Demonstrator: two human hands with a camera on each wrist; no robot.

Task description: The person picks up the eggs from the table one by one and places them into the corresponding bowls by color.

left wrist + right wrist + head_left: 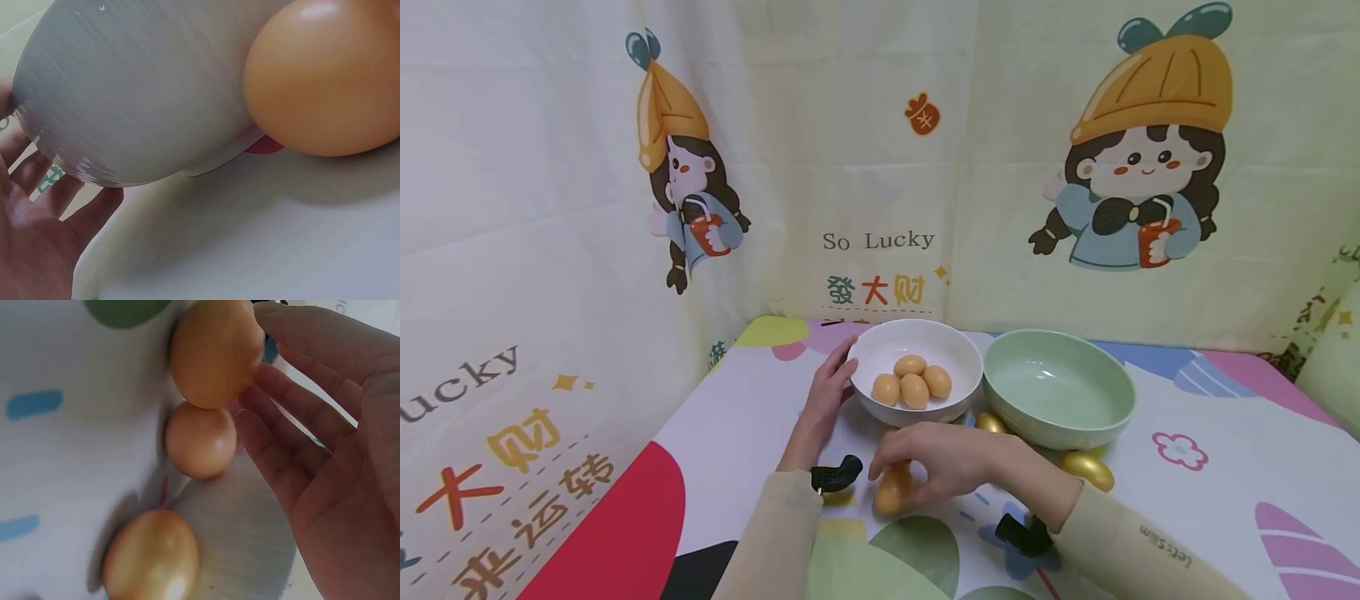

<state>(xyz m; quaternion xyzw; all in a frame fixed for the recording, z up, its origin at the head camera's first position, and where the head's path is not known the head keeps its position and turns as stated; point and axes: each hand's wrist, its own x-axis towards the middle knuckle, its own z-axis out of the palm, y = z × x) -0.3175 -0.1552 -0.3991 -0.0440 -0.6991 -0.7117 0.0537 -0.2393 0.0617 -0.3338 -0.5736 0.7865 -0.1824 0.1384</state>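
Note:
A white bowl [868,354] with several brown eggs [914,391] inside stands in the middle of the table. My left hand [829,392] rests along its left side, straight fingers against the outer wall, the fingertips reaching the rim. In front of the bowl my right hand [946,458] holds a brown egg [893,492] between thumb and fingers, low over the table. Another brown egg [201,439] sits right behind it, close to the bowl and mostly covered by the hand in the head view. A brown egg [325,78] looms large beside the bowl in the left wrist view.
A light green bowl [1060,387] stands directly right of the white one. Golden eggs lie around: one golden egg [990,422] between the bowls, another [1087,471] before the green bowl, and a partly hidden one [840,497] by my left wrist. A printed curtain [985,208] hangs behind.

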